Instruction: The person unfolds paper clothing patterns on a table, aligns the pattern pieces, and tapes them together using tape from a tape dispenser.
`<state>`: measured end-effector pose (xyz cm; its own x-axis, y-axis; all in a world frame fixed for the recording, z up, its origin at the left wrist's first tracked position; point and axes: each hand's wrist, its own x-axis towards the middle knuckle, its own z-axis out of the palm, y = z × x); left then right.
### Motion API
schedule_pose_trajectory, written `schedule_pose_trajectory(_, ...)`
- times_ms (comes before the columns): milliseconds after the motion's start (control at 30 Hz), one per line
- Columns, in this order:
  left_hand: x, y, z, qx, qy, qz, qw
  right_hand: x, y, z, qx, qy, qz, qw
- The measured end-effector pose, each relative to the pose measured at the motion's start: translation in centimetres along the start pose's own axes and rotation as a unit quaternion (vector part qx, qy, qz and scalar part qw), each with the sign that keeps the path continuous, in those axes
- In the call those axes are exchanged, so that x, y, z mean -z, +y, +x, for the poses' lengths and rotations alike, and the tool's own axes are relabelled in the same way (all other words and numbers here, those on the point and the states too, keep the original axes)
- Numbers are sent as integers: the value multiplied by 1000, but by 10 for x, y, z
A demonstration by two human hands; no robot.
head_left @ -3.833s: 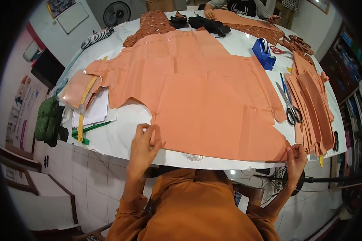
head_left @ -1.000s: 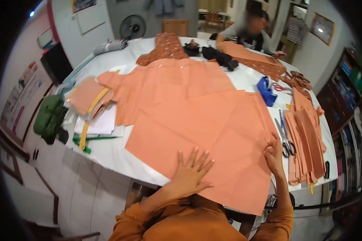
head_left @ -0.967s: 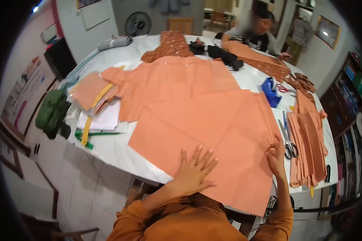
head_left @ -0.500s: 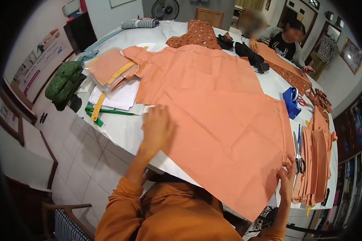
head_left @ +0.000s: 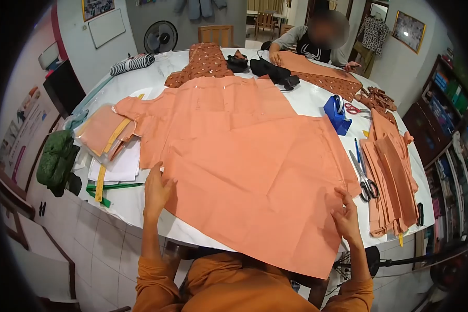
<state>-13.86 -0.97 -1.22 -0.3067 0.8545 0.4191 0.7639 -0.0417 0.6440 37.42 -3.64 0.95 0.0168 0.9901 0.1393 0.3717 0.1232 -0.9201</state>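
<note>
At the far left of a white table (head_left: 177,229), a clear packet (head_left: 101,136) of orange cloth rested on papers (head_left: 122,167), a yellow strip (head_left: 100,182) showing beside them. The person's left hand (head_left: 157,191) was at the left edge of a large orange cloth (head_left: 255,177), thumb and fingers parted. The cloth was spread across the middle of the table, over other orange fabric (head_left: 205,96), with its near corner out past the table's rim toward the person.

Thin and faintly creased, the cloth looked light and soft, apt to wrinkle or slide if pulled from one spot, though unlikely to break. Its two opposite side edges appeared the best places to take hold, with a light, even pull; the overhanging corner, its weight unsupported, seemed a poorer one.

The right hand (head_left: 346,216), well apart from the left, had bent fingers at the cloth's right side; whether they pinched it could not be told. Just beyond were black-handled scissors (head_left: 368,190) and, at the far right, a stack of orange strips (head_left: 392,177). A blue tape dispenser (head_left: 337,118) stood farther back.
</note>
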Motion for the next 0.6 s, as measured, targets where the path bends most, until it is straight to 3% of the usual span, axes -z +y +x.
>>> schedule_pose_trajectory(100, 15, 16, 7, 129, -85, -40, 987, 2, 5, -1, -42, -15, 17, 999)
schedule_pose_trajectory(300, 36, 16, 5, -26, -40, -36, 998, 4, 0, 0, -4, -18, 14, 1000)
schedule_pose_trajectory(400, 36, 14, 5, 2, -22, -161, 987, 4, -13, 2, 22, -14, -38, 999)
schedule_pose_trajectory(467, 31, -1, 9, -32, -7, -219, 975, 5, -8, 11, 50, -22, -52, 997)
schedule_pose_trajectory(533, 32, -20, 16, -13, -9, -182, 983, 8, 1, 21, 87, -23, -39, 995)
schedule_pose_trajectory(600, 65, 20, 23, 22, -43, -92, 995, 2, -13, 32, 55, -2, 1, 998)
